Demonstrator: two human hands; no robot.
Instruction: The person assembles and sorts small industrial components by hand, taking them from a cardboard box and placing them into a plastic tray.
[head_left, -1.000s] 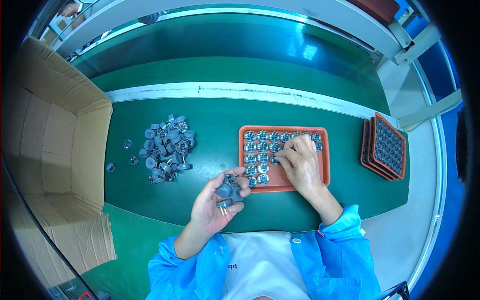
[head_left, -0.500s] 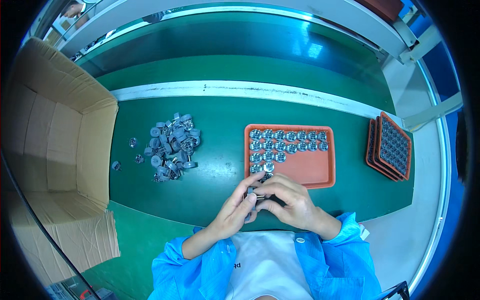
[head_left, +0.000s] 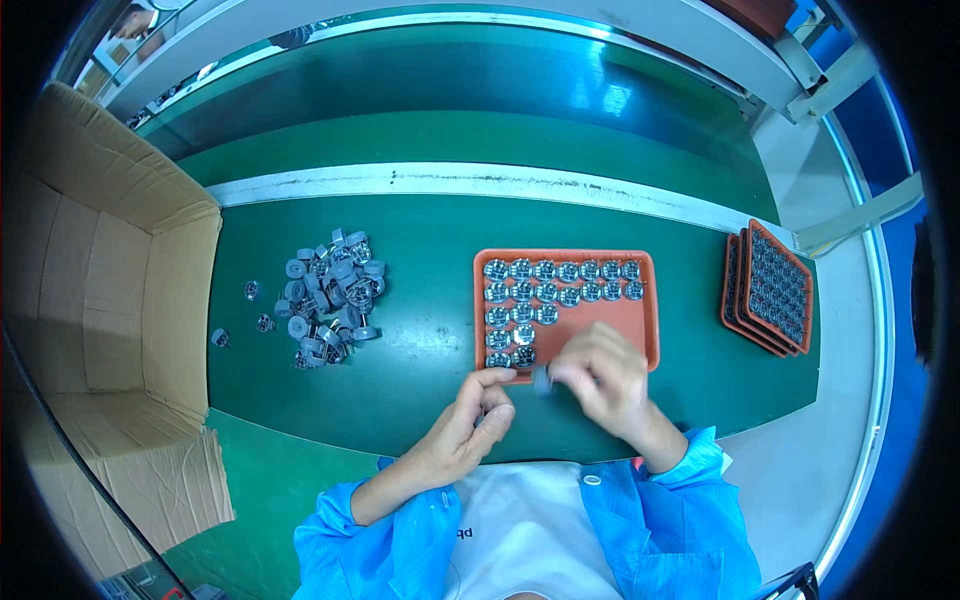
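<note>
My right hand (head_left: 612, 382), blurred by motion, pinches a small round grey component (head_left: 542, 380) just over the near edge of the orange tray (head_left: 600, 330). My left hand (head_left: 462, 432) is closed near the tray's near left corner, its index finger close to the rim. A sliver of something grey shows between its curled fingers, mostly hidden. In the tray, several round metal-faced components (head_left: 545, 292) stand in rows, filling the two far rows and part of the left side. A loose pile of grey components (head_left: 335, 290) with metal pins lies on the green table to the left.
Three single components (head_left: 265, 323) lie left of the pile. An open cardboard box (head_left: 180, 310) stands at the left edge. Stacked filled orange trays (head_left: 775, 290) sit at the far right. A white rail (head_left: 440, 180) runs behind, and another person (head_left: 135, 25) is at the far left.
My hands have parted. The right moved right with a grey component, while the left stayed near the tray's corner. The whole view shifted slightly.
</note>
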